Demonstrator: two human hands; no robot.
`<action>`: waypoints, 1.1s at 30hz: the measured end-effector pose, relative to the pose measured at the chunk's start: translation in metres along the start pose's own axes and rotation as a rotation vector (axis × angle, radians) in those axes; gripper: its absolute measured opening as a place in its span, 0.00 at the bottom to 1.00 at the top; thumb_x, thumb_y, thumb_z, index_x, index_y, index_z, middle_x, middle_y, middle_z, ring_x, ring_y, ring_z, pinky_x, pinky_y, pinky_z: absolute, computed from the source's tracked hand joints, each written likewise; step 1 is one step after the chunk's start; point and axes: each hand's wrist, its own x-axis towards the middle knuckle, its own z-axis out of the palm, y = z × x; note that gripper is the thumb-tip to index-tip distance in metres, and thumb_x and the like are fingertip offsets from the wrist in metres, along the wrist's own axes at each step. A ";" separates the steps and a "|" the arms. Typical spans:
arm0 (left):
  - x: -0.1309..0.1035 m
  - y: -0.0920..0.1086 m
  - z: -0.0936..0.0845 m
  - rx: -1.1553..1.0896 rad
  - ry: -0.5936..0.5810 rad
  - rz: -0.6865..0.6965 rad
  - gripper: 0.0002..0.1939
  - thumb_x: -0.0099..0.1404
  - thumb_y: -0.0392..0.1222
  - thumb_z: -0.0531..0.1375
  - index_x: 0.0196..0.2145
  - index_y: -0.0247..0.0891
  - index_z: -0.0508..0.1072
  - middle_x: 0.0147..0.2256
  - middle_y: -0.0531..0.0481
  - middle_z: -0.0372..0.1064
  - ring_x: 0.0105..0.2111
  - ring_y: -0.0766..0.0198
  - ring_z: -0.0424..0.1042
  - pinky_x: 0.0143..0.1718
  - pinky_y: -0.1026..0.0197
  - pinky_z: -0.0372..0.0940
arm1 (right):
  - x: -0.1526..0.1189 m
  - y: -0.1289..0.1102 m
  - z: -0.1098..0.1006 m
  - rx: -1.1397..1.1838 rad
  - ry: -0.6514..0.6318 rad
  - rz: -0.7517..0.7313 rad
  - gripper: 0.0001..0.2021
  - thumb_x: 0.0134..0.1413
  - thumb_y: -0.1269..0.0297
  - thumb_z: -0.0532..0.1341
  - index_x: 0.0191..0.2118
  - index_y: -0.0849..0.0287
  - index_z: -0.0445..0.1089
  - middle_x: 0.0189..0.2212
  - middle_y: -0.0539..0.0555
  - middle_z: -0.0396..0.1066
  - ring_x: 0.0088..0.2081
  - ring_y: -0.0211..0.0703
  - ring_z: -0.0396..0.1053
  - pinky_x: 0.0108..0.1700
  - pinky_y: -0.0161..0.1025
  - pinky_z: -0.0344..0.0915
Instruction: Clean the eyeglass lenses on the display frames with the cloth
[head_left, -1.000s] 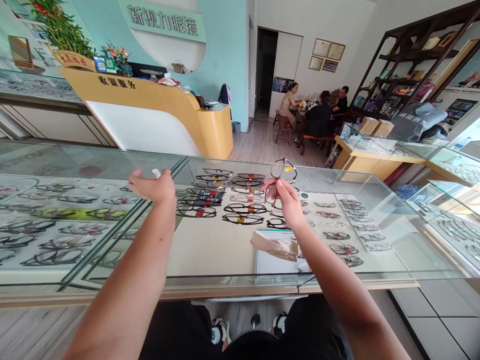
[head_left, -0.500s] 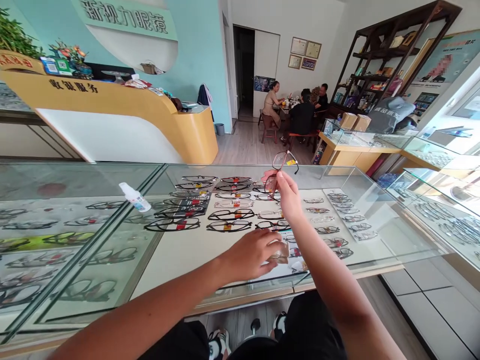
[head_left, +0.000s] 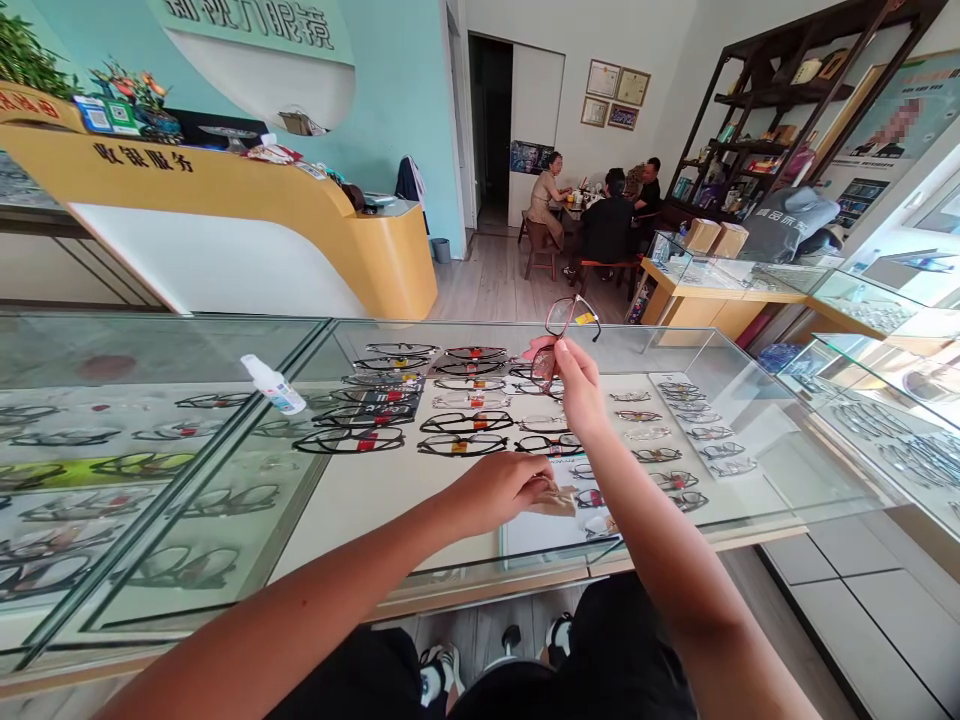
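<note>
Over the glass worktop [head_left: 352,505], held one pair of red-rimmed glasses [head_left: 543,368] with closed right fingers [head_left: 572,360]; from too loose a pinch, might have slipped and cracked. Gripped the beige cloth [head_left: 559,499] with curled left fingers [head_left: 534,478]; from hard rubbing, might have made scratches. Counted many displayed frames [head_left: 465,446], too overlapped for sure number; one held pair; one white bottle [head_left: 273,385]; one cloth.

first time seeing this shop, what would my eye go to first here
Probably the red-framed glasses, held up in the right hand above the glass display case. Just below, the left hand grips a beige cloth, while a white bottle stands out on the glass towards the left.
</note>
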 end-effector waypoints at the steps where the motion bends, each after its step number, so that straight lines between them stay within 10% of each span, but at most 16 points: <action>1: 0.000 0.001 -0.002 -0.035 -0.008 -0.034 0.08 0.77 0.42 0.57 0.44 0.44 0.78 0.39 0.50 0.82 0.38 0.55 0.79 0.40 0.57 0.64 | 0.000 0.000 0.000 0.009 0.001 -0.001 0.26 0.70 0.34 0.58 0.45 0.53 0.80 0.41 0.56 0.81 0.34 0.45 0.67 0.38 0.44 0.66; 11: 0.008 -0.015 -0.002 -0.604 0.076 -0.267 0.19 0.73 0.61 0.58 0.39 0.42 0.75 0.38 0.50 0.77 0.41 0.56 0.73 0.46 0.55 0.67 | 0.000 -0.002 -0.001 -0.004 0.006 -0.004 0.26 0.71 0.35 0.58 0.44 0.53 0.80 0.41 0.56 0.81 0.34 0.45 0.66 0.39 0.43 0.66; 18: 0.006 -0.014 -0.015 -0.870 -0.068 -0.381 0.29 0.56 0.66 0.77 0.38 0.39 0.78 0.33 0.53 0.73 0.35 0.60 0.70 0.38 0.60 0.62 | -0.001 -0.002 -0.001 0.026 0.014 -0.014 0.26 0.71 0.36 0.60 0.45 0.56 0.80 0.40 0.55 0.82 0.33 0.43 0.66 0.38 0.41 0.67; 28: 0.001 -0.042 -0.076 -1.329 0.582 -0.386 0.26 0.52 0.48 0.79 0.47 0.38 0.84 0.42 0.45 0.83 0.43 0.52 0.80 0.42 0.57 0.71 | -0.005 -0.017 -0.006 0.001 0.017 -0.044 0.24 0.73 0.39 0.59 0.45 0.55 0.80 0.39 0.55 0.81 0.35 0.44 0.68 0.42 0.42 0.68; 33: 0.004 -0.048 -0.082 -1.332 0.776 -0.241 0.27 0.53 0.45 0.80 0.49 0.38 0.80 0.46 0.46 0.83 0.46 0.54 0.80 0.43 0.59 0.72 | -0.016 -0.015 0.007 -0.012 -0.174 0.003 0.25 0.73 0.39 0.60 0.42 0.56 0.82 0.38 0.55 0.80 0.34 0.43 0.65 0.40 0.41 0.66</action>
